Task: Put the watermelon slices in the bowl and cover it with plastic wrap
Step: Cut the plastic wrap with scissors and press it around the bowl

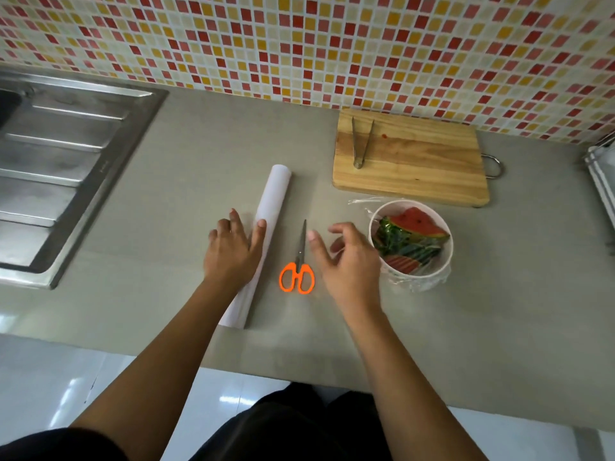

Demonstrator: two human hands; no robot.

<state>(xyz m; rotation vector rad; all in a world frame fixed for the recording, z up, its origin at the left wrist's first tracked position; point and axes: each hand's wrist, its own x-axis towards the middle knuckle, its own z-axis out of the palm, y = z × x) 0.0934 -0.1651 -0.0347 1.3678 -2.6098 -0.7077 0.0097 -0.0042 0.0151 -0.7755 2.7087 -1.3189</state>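
Fingers (237, 219) of the left hand (229, 254) lie straight and spread, thumb on the plastic wrap roll (273, 197); the right hand (346, 261) hovers splayed, holding nothing, beside the wrap-covered bowl (444, 261) of watermelon slices (416, 224), scissors (301, 254) between the hands.

**What the view hides, crops or blurs**

The ridged stainless-steel sink drainboard (66, 161) runs off the left edge, and its basin shows only as a dark corner. A white rack (602, 181) at the right edge shows as a mere sliver. The left hand (229, 251) and its wrist cover part of the long white roll of plastic wrap (273, 201). In the round white bowl (445, 261), the lower red-and-green watermelon slices (416, 222) lie half hidden under the top one. Crumpled clear film (416, 287) clings to the bowl's wall, but whether it spans the whole mouth cannot be told. The right hand (346, 261) is slightly blurred. A red speck (385, 136) on the wooden cutting board (416, 161) is too small to identify.
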